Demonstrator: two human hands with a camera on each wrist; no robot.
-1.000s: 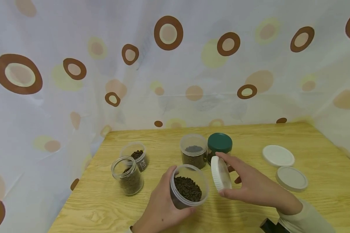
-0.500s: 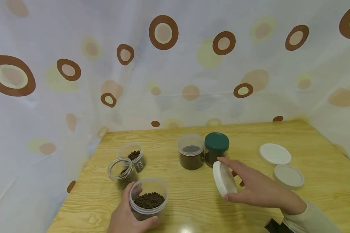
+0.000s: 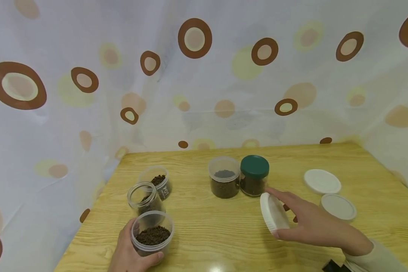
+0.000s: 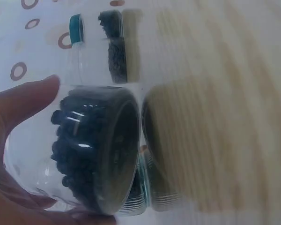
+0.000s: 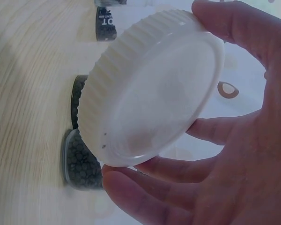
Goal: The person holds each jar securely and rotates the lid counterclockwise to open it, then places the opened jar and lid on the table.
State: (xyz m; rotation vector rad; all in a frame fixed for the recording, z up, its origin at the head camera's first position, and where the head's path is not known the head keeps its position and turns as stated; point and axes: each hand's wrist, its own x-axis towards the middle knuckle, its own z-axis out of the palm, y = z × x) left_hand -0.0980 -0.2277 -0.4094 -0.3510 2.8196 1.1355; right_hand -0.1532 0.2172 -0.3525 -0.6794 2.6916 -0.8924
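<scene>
At the front left of the table, my left hand (image 3: 129, 247) grips a clear, lidless jar (image 4: 93, 150) part-filled with dark granules. Fingers and thumb wrap its sides, and its base is close over the wood in the left wrist view. Just behind it stands an open glass jar (image 3: 150, 207) of similar granules, partly covered by the held jar in the head view. My right hand (image 3: 312, 226) holds a white ribbed lid (image 5: 154, 89) by its edge, tilted nearly upright above the table. Thumb and fingertips are at opposite sides of the rim.
An open tub marked POT (image 3: 164, 190) stands behind the glass jar. Back centre, a clear open container (image 3: 224, 187) sits beside a green-lidded jar (image 3: 254, 185). Two pale lids, a white lid (image 3: 322, 181) and a greyish lid (image 3: 338, 207), lie flat at the right.
My left hand has carried the jar from the middle to the front left, away from the lid. My right hand, still holding the lid, has shifted slightly right and toward me.
</scene>
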